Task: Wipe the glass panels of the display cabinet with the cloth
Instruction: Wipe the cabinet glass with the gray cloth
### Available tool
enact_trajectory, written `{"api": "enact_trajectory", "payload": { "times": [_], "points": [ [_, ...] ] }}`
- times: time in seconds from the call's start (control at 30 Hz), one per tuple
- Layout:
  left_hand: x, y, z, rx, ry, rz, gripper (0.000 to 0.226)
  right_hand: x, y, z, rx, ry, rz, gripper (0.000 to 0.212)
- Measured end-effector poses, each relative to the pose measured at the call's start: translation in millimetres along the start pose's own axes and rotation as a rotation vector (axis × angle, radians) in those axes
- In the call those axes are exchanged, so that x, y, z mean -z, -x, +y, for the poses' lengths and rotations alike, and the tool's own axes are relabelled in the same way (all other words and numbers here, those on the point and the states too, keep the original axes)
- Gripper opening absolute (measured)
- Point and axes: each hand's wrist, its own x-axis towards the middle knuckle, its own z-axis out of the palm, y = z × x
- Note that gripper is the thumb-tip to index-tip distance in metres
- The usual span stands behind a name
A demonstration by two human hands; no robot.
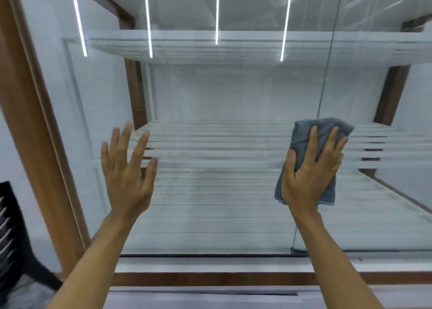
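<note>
A large glass panel (222, 102) of the display cabinet fills the head view, with white shelves behind it. My right hand (311, 170) presses a folded grey cloth (304, 135) flat against the glass at the right, close to the vertical seam between two panels. My left hand (127, 168) is raised at the left with its fingers spread and nothing in it; whether it touches the glass is unclear.
A brown wooden frame post (35, 126) runs down the left side, and a brown sill (222, 278) crosses below the glass. A dark chair (14, 238) stands at the lower left. The vertical glass seam (327, 74) lies right of centre.
</note>
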Motion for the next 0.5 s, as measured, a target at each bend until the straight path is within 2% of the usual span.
{"api": "enact_trajectory", "payload": {
  "times": [0.2,0.37,0.5],
  "points": [
    [48.6,55.4,-82.7,0.081,-0.134,-0.032,0.055,-27.9,87.2,-63.6,0.073,-0.021,-0.086,0.061],
    [49.1,82.3,-138.3,0.029,-0.189,-0.108,0.058,-58.5,145.9,-138.8,0.218,0.003,-0.184,0.064],
    [35.8,87.2,-153.5,-0.025,-0.200,-0.079,0.057,-82.1,169.9,-186.3,0.301,0.017,-0.185,0.067]
  ]
}}
